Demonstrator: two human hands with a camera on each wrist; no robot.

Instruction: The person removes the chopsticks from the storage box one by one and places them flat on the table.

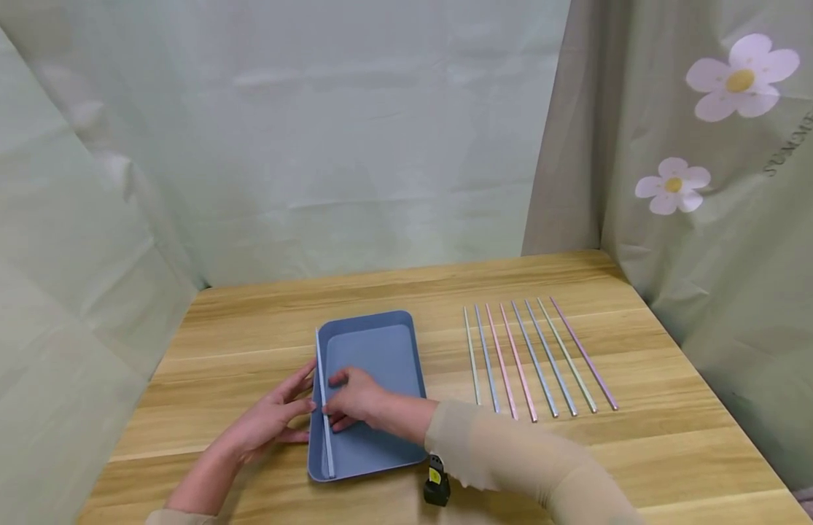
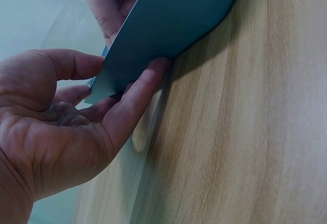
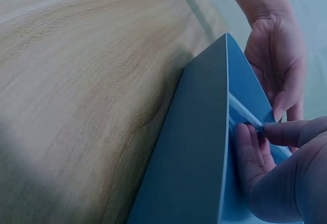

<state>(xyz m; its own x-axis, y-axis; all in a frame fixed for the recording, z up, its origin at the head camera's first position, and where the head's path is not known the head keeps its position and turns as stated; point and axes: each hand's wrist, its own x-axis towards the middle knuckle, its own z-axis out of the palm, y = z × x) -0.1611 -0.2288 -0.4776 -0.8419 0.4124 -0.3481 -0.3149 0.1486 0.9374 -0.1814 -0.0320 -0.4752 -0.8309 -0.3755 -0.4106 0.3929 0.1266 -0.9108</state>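
A blue rectangular tray (image 1: pixel 373 445) lies on the wooden table. Along its left wall runs a slim, pale silvery-blue chopstick (image 1: pixel 329 452), its far end by the rim. My right hand (image 1: pixel 362 399) reaches into the tray and pinches the chopstick near its middle between thumb and fingers, as the right wrist view also shows. Outside the left wall, my left hand (image 1: pixel 270 421) rests against the tray with fingers spread; in the left wrist view one fingertip (image 2: pixel 162 63) touches the wall low down and another digit meets the rim.
To the right of the tray, several coloured chopsticks (image 1: pixel 520 357) in green, blue, pink and purple lie side by side, spaced apart. A small black device with a yellow label (image 1: pixel 436 481) is beside my right forearm. Curtains (image 1: pixel 380 146) enclose the table's back and sides.
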